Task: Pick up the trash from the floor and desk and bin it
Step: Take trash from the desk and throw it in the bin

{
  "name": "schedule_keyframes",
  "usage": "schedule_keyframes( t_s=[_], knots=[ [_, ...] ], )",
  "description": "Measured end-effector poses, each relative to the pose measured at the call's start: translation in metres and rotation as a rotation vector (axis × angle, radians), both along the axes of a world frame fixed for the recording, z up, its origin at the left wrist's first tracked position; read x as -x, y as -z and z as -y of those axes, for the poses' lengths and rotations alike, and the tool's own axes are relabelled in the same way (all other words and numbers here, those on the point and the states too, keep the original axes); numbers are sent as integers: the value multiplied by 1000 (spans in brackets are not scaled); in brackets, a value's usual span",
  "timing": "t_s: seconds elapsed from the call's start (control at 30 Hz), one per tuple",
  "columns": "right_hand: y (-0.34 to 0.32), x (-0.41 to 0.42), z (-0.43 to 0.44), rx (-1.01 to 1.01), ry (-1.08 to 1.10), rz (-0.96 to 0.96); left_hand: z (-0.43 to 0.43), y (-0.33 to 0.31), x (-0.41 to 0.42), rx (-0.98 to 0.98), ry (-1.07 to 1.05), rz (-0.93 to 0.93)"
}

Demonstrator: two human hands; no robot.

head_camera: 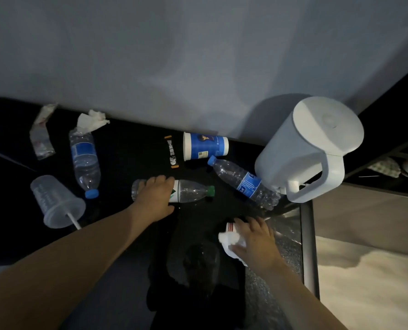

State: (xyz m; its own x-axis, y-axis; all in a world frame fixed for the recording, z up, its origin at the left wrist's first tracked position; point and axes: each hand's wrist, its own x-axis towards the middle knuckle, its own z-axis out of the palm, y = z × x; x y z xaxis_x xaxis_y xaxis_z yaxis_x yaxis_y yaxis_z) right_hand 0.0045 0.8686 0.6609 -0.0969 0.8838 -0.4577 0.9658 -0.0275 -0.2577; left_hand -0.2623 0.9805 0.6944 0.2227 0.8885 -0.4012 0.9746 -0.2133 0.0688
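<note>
On the black desk (131,148) my left hand (155,198) curls over a clear bottle with a green cap (191,191) lying on its side. My right hand (255,239) grips crumpled white tissue (229,241) together with a small red-and-white wrapper (230,226) at the desk's front edge. A blue-capped bottle (85,160) lies at the left, and another blue-capped bottle (243,181) lies against the kettle. A blue paper cup (204,146), a clear plastic cup with a straw (55,203), a tissue wad (91,120), clear wrappers (41,134) and a black sachet (171,152) are scattered around.
A white electric kettle (310,148) stands at the desk's right end by the wall. A dark bin with a black liner (200,265) sits on the floor below the desk edge, between my arms. Right of the desk runs a dark-framed ledge (310,246).
</note>
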Motion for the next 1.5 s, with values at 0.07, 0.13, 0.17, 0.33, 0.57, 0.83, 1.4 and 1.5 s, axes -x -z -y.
schedule_keyframes(
  t_s=[0.07, 0.13, 0.17, 0.33, 0.57, 0.83, 1.4, 1.5],
  knots=[
    [5, -3, -2, -15, 7, -20, -2, 6, -2, 13, -19, -55],
    [7, -4, -5, -27, 16, -28, 3, 13, -4, 54, -55, -70],
    [7, -4, -8, -33, 17, -18, 9, 17, -3, 89, -87, -46],
    [-5, 0, -12, 3, 168, -20, 45, 26, -3, 203, -351, 194],
    [-42, 16, 14, 5, 638, -422, 79, -1, 8, 198, -542, 510],
    [-100, 75, 46, -165, 803, -650, 113, -71, 39, 96, -558, 871],
    [-205, 114, 207, -623, 1069, -764, 189, -171, 41, 215, -204, 1173],
    [-217, 95, 245, -687, 1142, -753, 209, -184, 8, 289, -109, 1187]
  ],
)
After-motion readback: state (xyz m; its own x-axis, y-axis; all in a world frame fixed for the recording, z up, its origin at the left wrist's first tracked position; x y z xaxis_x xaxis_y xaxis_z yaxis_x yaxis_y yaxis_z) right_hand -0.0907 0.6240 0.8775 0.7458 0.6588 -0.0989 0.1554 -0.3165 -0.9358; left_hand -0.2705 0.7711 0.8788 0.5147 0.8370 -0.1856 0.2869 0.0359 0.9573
